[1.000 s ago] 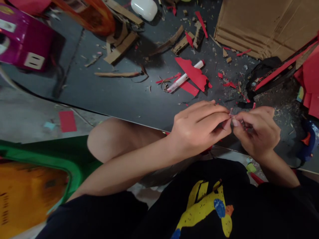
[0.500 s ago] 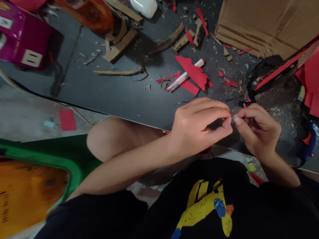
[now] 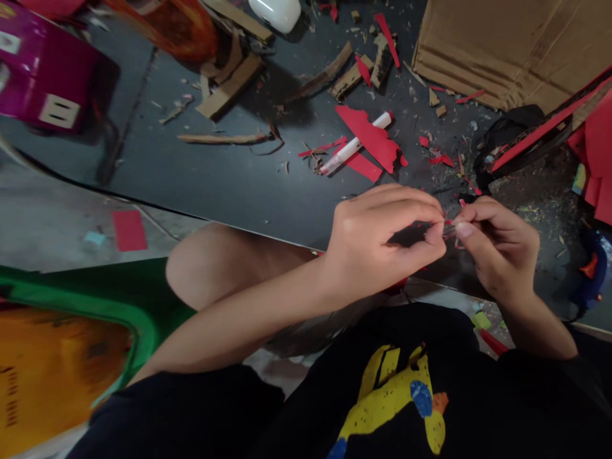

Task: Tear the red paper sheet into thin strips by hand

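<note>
Red scrap: a tiny red paper scrap (image 3: 449, 224) sits pinched between the fingertips of both hands, just above the near edge of the dark board (image 3: 229, 185); it is too small to make out its shape.
Left hand: the left hand (image 3: 382, 239) is curled, thumb and forefinger closed on the scrap from the left side.
Right hand: the right hand (image 3: 497, 245) is curled too, its fingertips meeting the left hand's and gripping the same scrap.
Marker: a white marker (image 3: 351, 146) with a red cap lies on the board beyond the hands, partly under a larger red paper piece (image 3: 373, 137).
Cardboard: a brown cardboard sheet (image 3: 507, 44) lies at the far right; cardboard strips (image 3: 229, 92) and shreds litter the board's far part.
Left edge: a magenta toy car (image 3: 43, 76) rests at the far left of the board.
Right edge: a blue glue gun (image 3: 590, 274), probably, lies beside the right hand, near the board's edge.
Body: a bare knee (image 3: 210, 268) shows below the board, and a black shirt (image 3: 406, 389) with a yellow print.
</note>
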{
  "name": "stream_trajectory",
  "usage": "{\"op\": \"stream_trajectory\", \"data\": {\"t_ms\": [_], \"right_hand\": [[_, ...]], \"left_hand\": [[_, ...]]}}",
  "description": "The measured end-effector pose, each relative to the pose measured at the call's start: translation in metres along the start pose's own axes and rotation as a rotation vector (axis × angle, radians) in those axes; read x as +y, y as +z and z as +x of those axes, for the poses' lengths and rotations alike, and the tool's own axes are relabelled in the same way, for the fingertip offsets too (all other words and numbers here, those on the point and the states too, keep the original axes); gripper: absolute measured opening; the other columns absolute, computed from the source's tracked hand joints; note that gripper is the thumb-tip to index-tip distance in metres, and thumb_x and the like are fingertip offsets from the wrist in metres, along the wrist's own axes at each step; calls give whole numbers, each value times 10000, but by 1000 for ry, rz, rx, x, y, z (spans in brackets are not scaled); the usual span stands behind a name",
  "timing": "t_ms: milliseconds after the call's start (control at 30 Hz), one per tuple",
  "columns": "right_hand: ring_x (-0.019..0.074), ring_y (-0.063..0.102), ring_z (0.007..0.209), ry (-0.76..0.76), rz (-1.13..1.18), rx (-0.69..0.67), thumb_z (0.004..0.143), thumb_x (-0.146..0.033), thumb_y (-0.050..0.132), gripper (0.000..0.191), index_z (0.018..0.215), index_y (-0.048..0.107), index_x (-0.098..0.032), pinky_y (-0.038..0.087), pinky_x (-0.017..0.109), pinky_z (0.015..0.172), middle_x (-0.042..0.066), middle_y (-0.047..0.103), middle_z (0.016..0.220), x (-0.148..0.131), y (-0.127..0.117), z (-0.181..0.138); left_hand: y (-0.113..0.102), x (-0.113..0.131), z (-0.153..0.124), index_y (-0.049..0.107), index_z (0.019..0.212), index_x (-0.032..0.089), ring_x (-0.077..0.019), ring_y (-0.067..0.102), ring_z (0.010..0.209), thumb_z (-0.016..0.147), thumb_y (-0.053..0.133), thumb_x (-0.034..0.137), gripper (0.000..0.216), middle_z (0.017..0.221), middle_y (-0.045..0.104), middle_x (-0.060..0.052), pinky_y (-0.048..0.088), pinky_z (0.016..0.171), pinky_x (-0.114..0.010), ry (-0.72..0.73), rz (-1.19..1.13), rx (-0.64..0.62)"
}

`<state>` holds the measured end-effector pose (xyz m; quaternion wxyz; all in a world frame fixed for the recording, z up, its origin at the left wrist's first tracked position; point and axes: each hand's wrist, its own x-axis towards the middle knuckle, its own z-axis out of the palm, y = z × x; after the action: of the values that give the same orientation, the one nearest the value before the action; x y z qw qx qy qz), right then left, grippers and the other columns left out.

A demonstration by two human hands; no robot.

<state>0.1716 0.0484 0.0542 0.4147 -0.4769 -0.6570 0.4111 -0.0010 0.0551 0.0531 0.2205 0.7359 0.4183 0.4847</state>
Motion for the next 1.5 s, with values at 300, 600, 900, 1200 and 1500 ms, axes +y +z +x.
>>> {"op": "stream_trajectory", "data": {"t_ms": [300, 600, 900, 1200, 1500], "right_hand": [[75, 491, 622, 169, 231, 77, 849, -250, 632, 46, 815, 650, -226, 404, 198, 575, -46, 580, 717, 18, -1, 2], [93, 487, 623, 143, 229, 51, 835, -425, 626, 211, 815, 603, -216, 420, 219, 593, -33, 550, 722, 38, 0, 10], [173, 554, 840, 26, 184, -2, 851, -559, 548, 331, 845, 624, -237, 458, 325, 779, 23, 569, 861, 45, 3, 8], [226, 535, 1158, -169, -8, -48, 846, -404, 641, 354, 1177, 566, -303, 403, 435, 1014, 72, 606, 1198, 41, 2, 3], [177, 639, 854, -77, 85, -18, 872, -356, 613, 129, 901, 661, -239, 474, 352, 812, 35, 702, 882, 32, 6, 1]], "left_hand": [[3, -22, 6, 458, 670, 182, -111, 550, 621, 892, 390, 123, 239, 640, 562, -3, 470, 611, -256, 31, -199, 126], [10, -30, 10, 644, 1014, 131, -140, 681, 902, 877, 628, 202, 155, 964, 722, -91, 558, 821, -268, 178, -44, 62], [13, -35, 12, 694, 887, 160, -144, 674, 783, 889, 633, 261, 118, 840, 739, -52, 544, 742, -272, 246, -66, -44], [10, -28, 11, 703, 822, 162, -138, 691, 752, 824, 691, 319, 157, 810, 740, -44, 555, 726, -229, -342, -552, -105], [9, -27, 12, 679, 777, 148, -93, 658, 641, 724, 777, 246, 149, 728, 712, -21, 565, 606, -180, -497, -875, -143]]}}
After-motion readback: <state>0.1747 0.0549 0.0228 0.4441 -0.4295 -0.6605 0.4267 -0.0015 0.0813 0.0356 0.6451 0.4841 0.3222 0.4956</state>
